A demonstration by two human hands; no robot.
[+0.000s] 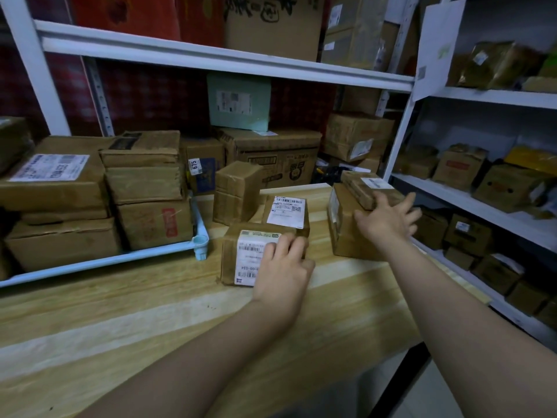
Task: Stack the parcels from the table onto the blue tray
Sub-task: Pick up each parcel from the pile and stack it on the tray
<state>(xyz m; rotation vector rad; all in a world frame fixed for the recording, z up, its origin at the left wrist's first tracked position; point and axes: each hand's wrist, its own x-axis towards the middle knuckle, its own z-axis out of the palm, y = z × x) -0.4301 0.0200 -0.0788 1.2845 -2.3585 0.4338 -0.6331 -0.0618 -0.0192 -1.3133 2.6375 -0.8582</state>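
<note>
1. The left hand (283, 267) is lying over the near parcel (242, 257), its fingers bending round the top. The right hand (388, 218), fingers spreading wide, is touching the small parcel (366, 191) at 2 o'clock and gripping nothing.
2. Getting a firm hold before lifting is looking wise, since the small parcel is sitting on a large box (343, 233) and may slide.
3. The blue tray (120, 258) is waiting at 9 o'clock, already carrying stacked boxes.
4. The wooden table (150, 312) is standing among white shelving (211, 55) holding cartons.
</note>
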